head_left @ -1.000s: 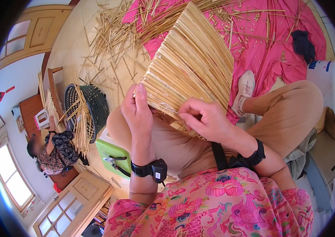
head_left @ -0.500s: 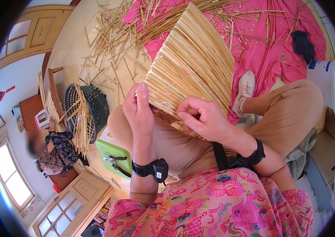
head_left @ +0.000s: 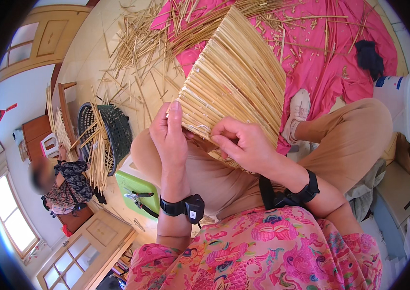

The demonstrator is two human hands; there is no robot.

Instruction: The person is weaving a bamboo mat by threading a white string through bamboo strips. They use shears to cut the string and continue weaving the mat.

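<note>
A fan-shaped mat of pale, dry stalks laid side by side [head_left: 243,72] slants across my lap. Its narrow, near-left edge is in my left hand [head_left: 169,135], the thumb lying on top and the fingers hidden underneath. White thread [head_left: 200,123] shows among the stalks by the near edge. My right hand [head_left: 243,145] is pinched closed against that edge, thumb to forefinger, close to the thread. Whatever lies between these fingertips is too small to make out.
Loose stalks [head_left: 137,53] litter the floor and a pink cloth [head_left: 330,87]. At left are a dark green basket of stalks [head_left: 118,125], a green-topped stool with pliers [head_left: 135,186] and another seated person [head_left: 72,179]. A white bucket [head_left: 403,106] stands at right.
My right hand has shifted slightly left along the near edge, toward the left hand, still pinched. The left hand keeps its hold, and the mat has barely moved.
</note>
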